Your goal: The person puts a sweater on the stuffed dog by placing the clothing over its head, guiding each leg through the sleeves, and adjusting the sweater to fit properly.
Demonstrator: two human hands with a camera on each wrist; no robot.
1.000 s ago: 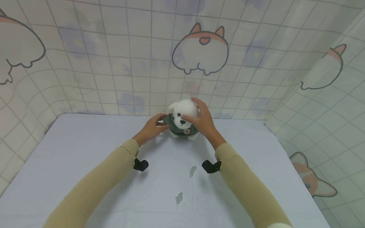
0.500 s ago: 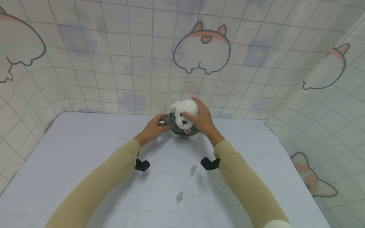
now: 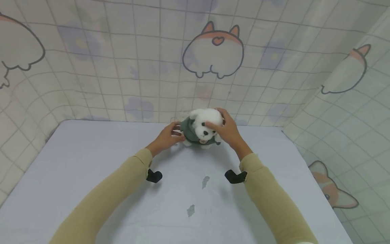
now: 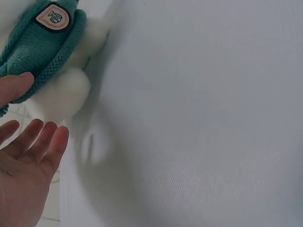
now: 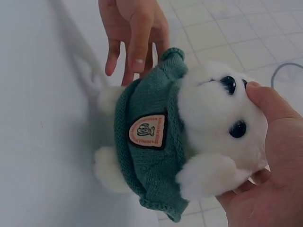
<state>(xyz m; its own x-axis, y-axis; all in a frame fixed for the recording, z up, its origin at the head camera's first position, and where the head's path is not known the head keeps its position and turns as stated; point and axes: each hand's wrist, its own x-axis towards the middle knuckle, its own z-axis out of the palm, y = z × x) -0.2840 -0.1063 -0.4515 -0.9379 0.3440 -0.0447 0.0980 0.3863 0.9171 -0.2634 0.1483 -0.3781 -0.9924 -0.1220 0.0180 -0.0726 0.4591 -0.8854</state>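
Note:
A white plush dog (image 3: 201, 117) in a green knitted sweater (image 5: 149, 101) stands near the table's back edge, its head leaning right. My right hand (image 3: 230, 133) grips the dog's head, thumb across the face near an eye (image 5: 228, 85) and fingers behind. On the other side my left hand (image 3: 166, 137) lies beside the sweater's sleeve, fingers spread and loosely bent. Its thumb (image 4: 18, 87) overlaps the sweater in the left wrist view, while the other fingertips sit just off the white foot (image 4: 64, 94). A pinkish badge (image 5: 148, 132) marks the sweater's front.
The white-covered table (image 3: 91, 162) meets a checked curtain (image 3: 146, 84) printed with corgis right behind the dog. Two small grey patches, one of them a nearer patch (image 3: 191, 210), show on the cloth. A black wrist mount (image 3: 235, 176) juts from the right sleeve.
The plush dog has shifted to the right and its head tips further right, with my right hand moving along on it. My left hand stays at nearly the same place by the sleeve.

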